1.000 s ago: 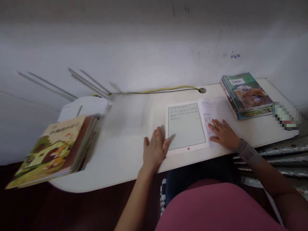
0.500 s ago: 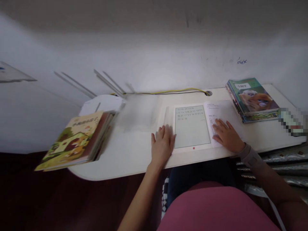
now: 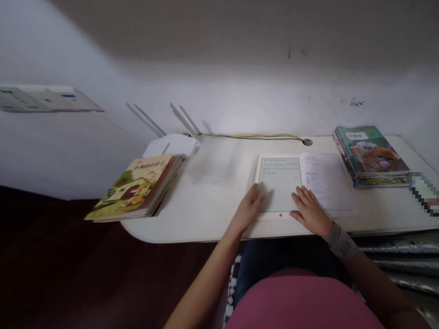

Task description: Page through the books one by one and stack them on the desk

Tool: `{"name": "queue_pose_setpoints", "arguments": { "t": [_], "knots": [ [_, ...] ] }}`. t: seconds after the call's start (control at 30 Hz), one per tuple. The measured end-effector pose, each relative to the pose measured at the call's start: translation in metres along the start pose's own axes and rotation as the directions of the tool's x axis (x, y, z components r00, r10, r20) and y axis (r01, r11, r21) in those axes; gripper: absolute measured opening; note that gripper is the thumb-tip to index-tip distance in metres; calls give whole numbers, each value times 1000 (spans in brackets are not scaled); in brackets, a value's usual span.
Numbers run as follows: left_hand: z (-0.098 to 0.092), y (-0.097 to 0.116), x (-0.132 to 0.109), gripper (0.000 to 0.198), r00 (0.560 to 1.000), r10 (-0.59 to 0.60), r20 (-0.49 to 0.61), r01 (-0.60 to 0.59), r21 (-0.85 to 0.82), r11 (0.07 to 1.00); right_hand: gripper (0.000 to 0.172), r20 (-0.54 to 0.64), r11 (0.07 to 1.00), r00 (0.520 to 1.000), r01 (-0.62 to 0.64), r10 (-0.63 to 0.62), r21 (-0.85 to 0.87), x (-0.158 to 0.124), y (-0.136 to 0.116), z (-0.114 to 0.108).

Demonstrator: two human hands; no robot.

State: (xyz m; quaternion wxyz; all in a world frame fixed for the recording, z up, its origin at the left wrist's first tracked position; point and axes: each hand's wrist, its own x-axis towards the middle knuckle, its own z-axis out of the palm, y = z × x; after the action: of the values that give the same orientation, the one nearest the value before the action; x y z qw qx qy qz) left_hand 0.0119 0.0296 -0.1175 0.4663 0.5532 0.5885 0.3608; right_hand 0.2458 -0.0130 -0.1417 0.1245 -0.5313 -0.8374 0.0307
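An open book lies on the white desk in front of me. Its left page carries a pale green panel with lines of print and a small red dot below. White with small print is the right page. My left hand grips the book's left edge, thumb over the green page, with the other fingers partly hidden at the edge. Across the lower inner part of the pages rests my right hand, flat with fingers spread and a grey band at the wrist.
Picture books are stacked at the desk's left end, overhanging its edge. Behind them stands a white device with antennas. Another book stack lies at the right. A yellow cable runs along the wall to a hole in the desk.
My left hand has shifted from lying spread beside the book to gripping its left edge. My right hand has slid left from the right page towards the green page. The view has shifted left.
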Motion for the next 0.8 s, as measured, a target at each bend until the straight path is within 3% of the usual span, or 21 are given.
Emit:
{"name": "queue_pose_setpoints", "arguments": {
  "t": [0.1,0.2,0.33,0.5,0.57,0.67,0.73,0.8],
  "knots": [
    [-22,8,6,47,985,-174,1,167,-276,946,58,17,1000,1000,10,-10,15,3,-6,1],
    [-46,16,10,28,955,-279,102,297,-384,875,58,15,999,999,31,-31,44,7,-13,2],
    [-66,18,17,20,932,-328,157,362,-320,875,58,14,996,998,63,-64,65,11,-20,4],
    [-67,18,27,26,918,-325,229,367,-177,913,56,27,990,997,61,-65,130,14,-22,4],
    [-62,24,26,37,928,-267,262,300,-95,949,56,29,978,999,37,-44,206,15,-20,4],
    [-45,46,16,65,954,-80,289,99,-49,994,61,-5,903,1000,0,2,429,16,-14,2],
    [-29,65,6,74,944,82,320,-88,1,996,65,-60,797,996,-13,61,604,17,-6,-3],
    [-12,83,-6,71,904,236,357,-291,109,950,70,-97,657,983,-27,153,753,18,4,-13]
  ]
}}
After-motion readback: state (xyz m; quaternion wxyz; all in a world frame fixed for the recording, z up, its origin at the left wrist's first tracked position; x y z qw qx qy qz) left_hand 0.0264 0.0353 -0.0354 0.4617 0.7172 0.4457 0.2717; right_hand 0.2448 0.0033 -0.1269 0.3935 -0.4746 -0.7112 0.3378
